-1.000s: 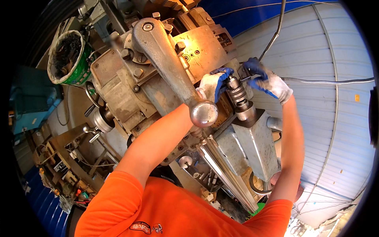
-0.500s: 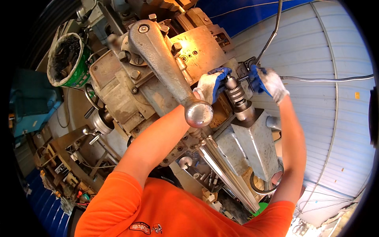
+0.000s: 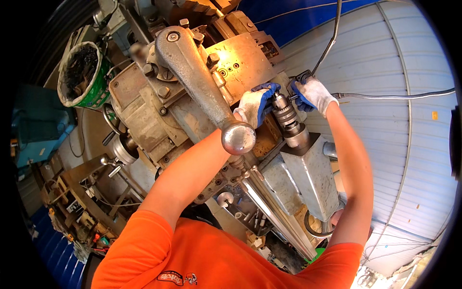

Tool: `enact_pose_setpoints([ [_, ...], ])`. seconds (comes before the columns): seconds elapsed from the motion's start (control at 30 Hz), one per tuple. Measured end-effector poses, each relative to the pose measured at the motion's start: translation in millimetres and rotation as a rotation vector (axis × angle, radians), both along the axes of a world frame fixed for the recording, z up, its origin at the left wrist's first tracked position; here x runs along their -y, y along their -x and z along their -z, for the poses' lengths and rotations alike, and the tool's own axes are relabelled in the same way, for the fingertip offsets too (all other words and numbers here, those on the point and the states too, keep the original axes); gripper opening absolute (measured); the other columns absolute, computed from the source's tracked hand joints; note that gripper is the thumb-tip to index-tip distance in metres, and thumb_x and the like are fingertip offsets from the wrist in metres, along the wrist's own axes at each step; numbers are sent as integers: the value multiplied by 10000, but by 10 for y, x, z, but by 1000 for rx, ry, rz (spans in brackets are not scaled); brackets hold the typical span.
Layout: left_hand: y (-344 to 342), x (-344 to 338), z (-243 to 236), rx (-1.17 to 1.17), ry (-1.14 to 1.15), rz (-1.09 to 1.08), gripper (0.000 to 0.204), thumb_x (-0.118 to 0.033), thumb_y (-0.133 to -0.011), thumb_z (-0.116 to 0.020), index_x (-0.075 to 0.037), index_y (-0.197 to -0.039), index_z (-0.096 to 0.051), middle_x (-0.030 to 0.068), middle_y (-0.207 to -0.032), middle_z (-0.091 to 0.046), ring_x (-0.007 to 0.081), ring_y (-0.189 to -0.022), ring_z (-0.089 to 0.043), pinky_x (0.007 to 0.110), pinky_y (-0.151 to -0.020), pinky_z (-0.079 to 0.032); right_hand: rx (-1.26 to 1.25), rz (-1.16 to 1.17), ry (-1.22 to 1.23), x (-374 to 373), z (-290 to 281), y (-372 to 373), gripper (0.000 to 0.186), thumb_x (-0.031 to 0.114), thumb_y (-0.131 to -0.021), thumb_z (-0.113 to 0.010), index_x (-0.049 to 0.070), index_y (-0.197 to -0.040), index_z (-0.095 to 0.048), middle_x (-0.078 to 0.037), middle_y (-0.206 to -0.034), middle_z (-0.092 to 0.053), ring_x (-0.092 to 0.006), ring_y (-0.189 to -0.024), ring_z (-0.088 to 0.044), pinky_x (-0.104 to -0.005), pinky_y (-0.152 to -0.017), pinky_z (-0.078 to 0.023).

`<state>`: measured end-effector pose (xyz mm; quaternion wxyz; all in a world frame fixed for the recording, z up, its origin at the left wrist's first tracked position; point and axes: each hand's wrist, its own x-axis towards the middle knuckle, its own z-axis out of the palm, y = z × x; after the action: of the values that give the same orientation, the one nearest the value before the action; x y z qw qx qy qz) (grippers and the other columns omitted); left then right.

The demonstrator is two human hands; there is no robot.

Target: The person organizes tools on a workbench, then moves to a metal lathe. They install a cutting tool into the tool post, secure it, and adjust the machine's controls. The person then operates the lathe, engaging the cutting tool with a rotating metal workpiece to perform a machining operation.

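A metal drill chuck [image 3: 286,115] sits in the tailstock [image 3: 310,178] of a lathe, with its jaw end pointing away from me. My left hand [image 3: 255,105], in a white and blue work glove, is closed at the chuck's jaw end; whatever lies between its fingers is hidden. From the chuck's right side a chuck key [image 3: 292,97] sticks out, mostly covered by my right hand [image 3: 313,94]. That hand wears the same kind of glove, and its fingers are curled round the key.
A large lever with a ball end [image 3: 239,137] rises in front of my left forearm. Behind it is the lathe's carriage [image 3: 144,106], with a lit metal plate [image 3: 240,60]. A flexible hose [image 3: 399,96] runs right. Far left stands a green bucket [image 3: 94,91].
My right hand has swung left, closer to the chuck, and its fingers have turned round the key. My left hand stays at the jaw end.
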<state>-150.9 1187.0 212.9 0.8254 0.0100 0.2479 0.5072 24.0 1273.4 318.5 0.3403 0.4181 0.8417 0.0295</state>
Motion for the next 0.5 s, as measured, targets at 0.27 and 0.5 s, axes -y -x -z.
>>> enact_pose_setpoints([
  [0.27, 32, -24, 36, -14, 6, -16, 178, -154, -933, -599, -86, -1078, -677, 33, -1007, -679, 178, -905, -631, 341, -829, -515, -557, 139, 108, 415, -519, 38, 580, 79, -832, -671, 118, -1386, -503, -154, -1324, -572, -288, -1100, -619, -353, -879, -523],
  [0.5, 49, -4, 0, -4, -6, -22, 182, -158, -927, -603, -106, -1085, -677, 22, -1010, -681, 172, -915, -628, 332, -829, -507, -317, 150, 56, 135, -311, 53, 378, 284, -906, -621, 103, -1238, -615, -150, -988, -699, -302, -900, -665, -351, -781, -532],
])
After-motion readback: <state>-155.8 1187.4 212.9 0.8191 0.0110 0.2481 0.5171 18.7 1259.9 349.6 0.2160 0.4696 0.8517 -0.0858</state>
